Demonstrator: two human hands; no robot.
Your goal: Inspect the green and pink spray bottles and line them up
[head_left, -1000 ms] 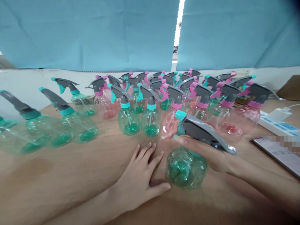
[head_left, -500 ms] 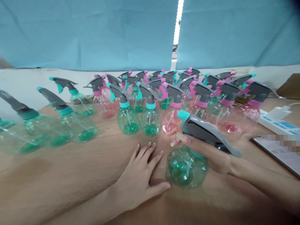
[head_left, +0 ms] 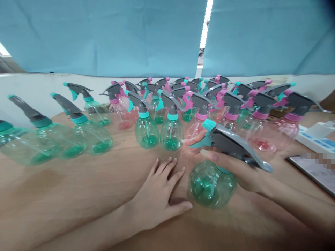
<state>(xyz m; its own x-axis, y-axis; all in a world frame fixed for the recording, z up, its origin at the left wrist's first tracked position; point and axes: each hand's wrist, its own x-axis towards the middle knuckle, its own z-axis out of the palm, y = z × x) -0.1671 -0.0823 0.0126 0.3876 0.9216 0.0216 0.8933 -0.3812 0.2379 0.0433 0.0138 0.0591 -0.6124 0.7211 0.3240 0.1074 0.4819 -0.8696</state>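
Green spray bottle (head_left: 209, 188) was at the near side of the wood-grain worktop (head_left: 99, 188); couldn't tell if its base touched. My right grip (head_left: 242, 172) was wrapped round its neck. Left grip (head_left: 161, 191) lay flat beside it, fingers spread, holding nothing. Pink and green sprayers (head_left: 171, 134) stood behind, phone (head_left: 314, 174) and power strip (head_left: 318, 139) right. Blue cloth (head_left: 143, 38) hung beyond, bright strip (head_left: 205, 29) cutting through.

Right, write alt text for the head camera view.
The right hand holds a green spray bottle beside the left hand, which rests palm down on a table. Behind stand more green bottles and pink bottles; a phone lies at right.
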